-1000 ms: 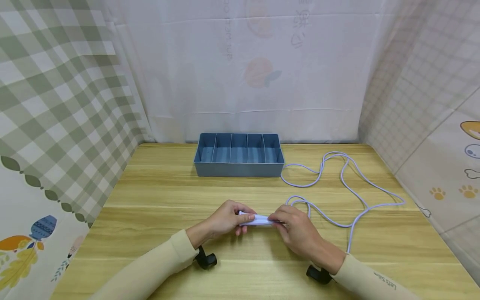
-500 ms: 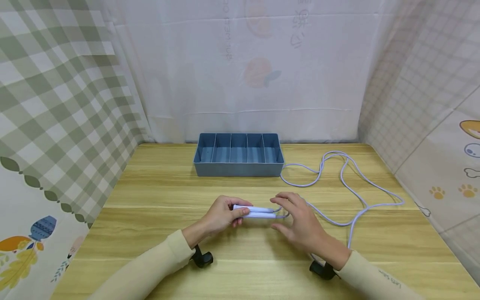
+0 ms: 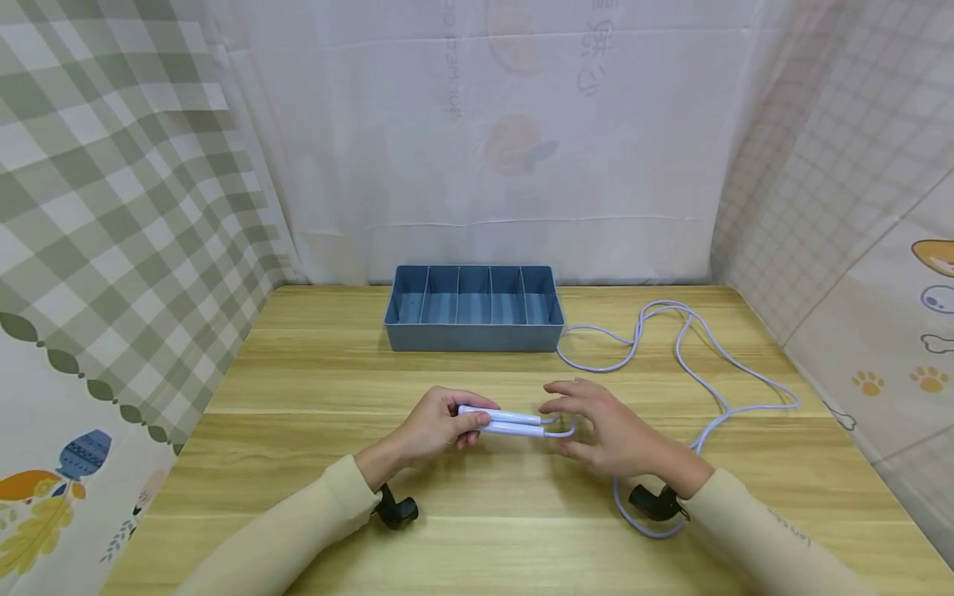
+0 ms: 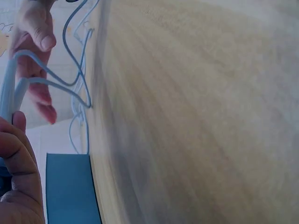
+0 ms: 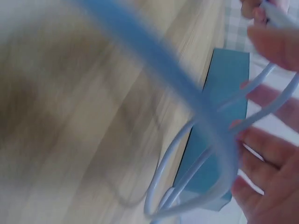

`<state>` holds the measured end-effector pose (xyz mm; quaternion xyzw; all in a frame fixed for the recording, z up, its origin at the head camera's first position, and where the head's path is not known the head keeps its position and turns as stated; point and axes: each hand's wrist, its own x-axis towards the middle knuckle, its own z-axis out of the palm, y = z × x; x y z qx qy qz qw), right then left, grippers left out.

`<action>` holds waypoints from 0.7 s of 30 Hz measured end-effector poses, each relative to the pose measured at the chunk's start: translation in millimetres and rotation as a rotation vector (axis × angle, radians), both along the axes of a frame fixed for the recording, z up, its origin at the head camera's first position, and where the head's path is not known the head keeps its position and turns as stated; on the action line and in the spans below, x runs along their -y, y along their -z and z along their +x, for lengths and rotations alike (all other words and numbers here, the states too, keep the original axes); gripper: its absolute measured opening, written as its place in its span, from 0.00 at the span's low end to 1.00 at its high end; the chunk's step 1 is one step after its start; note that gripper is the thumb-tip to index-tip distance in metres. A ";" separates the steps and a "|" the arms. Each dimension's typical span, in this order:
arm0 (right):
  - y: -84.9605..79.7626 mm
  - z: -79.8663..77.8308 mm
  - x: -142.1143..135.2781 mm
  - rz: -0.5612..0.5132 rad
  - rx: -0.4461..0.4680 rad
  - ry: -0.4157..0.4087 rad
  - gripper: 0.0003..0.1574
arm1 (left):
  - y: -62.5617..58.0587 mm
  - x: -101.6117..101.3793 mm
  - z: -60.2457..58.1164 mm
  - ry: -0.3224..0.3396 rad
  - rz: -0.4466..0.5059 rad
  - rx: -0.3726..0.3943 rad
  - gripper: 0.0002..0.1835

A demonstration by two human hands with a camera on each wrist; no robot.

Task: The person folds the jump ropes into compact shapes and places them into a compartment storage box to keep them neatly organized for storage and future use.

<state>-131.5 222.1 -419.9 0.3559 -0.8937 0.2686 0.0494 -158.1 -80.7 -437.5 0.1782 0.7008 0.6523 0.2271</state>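
My left hand (image 3: 436,424) grips the two pale lavender handles (image 3: 514,424) of a jump rope side by side, above the middle of the table. Its thumb lies across them. From their right ends the rope's cords (image 3: 561,434) bend round toward my right hand (image 3: 622,434), whose fingers are spread and loosely bent beside them. The right wrist view shows the cord (image 5: 224,158) looping in front of the open palm, with the fingers not closed round it. In the left wrist view the cords (image 4: 51,84) hang from the handle ends past the right hand.
A blue-grey bin (image 3: 477,337) with several compartments stands at the back of the wooden table (image 3: 320,372). More of the rope (image 3: 745,409) lies in loose loops on the right, reaching the bin's right side. Fabric curtains (image 3: 477,190) close off the back and sides.
My right hand has let go of the handles, opened and moved slightly right. The left hand has moved a little left and up with both handles. A cord loop now shows below the right wrist.
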 end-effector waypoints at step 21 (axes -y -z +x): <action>-2.8 -34.0 -20.2 -0.365 0.158 0.050 0.13 | -7.8 13.6 -6.2 0.199 -0.038 0.072 0.15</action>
